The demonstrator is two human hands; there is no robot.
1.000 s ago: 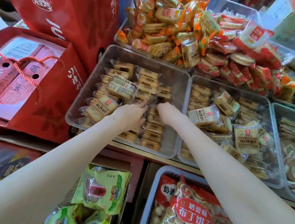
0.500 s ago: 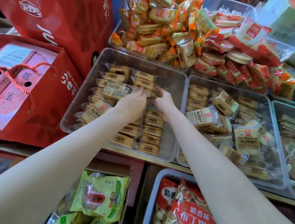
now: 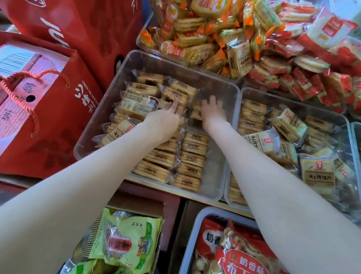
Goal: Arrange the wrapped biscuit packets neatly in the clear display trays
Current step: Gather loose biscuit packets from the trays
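Filling the clear tray (image 3: 124, 70), biscuit packets (image 3: 192, 159) lie under both flat, spread hands (image 3: 163, 121), (image 3: 213, 113).

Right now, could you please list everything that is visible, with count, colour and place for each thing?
clear tray: one, transparent, centre, partly filled.
biscuit packets: many, tan in clear wrap, in rows in the clear tray.
second clear tray: one, transparent, right of the first, with loose tan packets.
orange packets: a heap, orange and yellow, top centre.
red packets: a heap, red, top right.
red gift boxes: at least two, red, left side.
green bags: several, green, bottom centre.
cookie bag: one, red label, in a bin at the bottom right.
left hand: fingers straight, on the packets.
right hand: fingers spread, over the packets.
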